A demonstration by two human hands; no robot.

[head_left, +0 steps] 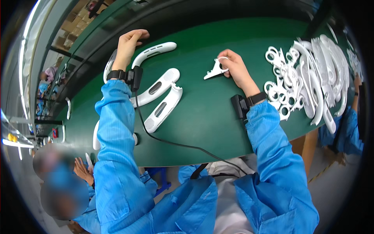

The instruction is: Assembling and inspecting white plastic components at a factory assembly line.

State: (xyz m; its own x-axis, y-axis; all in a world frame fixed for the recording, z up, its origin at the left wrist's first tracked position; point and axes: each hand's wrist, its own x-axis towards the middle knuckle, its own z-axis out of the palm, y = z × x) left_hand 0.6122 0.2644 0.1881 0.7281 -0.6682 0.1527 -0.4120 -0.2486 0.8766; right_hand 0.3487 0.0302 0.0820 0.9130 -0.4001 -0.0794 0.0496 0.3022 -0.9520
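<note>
three long curved white plastic shells (pixel 157 87) lie on the green table (pixel 210 117) in the middle, between the two arms, one behind the other. a fourth white piece (pixel 109 64) lies far left, mostly hidden by the left wrist. on the far right a big heap of white plastic parts (pixel 307 82), rings and long curved strips tangled together, covers the table's end. a black cable (pixel 175 144) runs from the left wrist strap across the near edge of the table. another person in blue sits at the near left, with a hand (pixel 83 171) showing below the table edge; a second blue sleeve (pixel 348 128) shows at the right rim.

the picture bends hard at its rim, so the heap's single parts are hard to tell apart.

the left hand (pixel 128 45) reaches to the far left, fingers curled; what they touch cannot be told. the right hand (pixel 233 66) is closed on a small white ring-ended piece (pixel 215 70), just right of the shells, its pointed end resting near the table.
</note>
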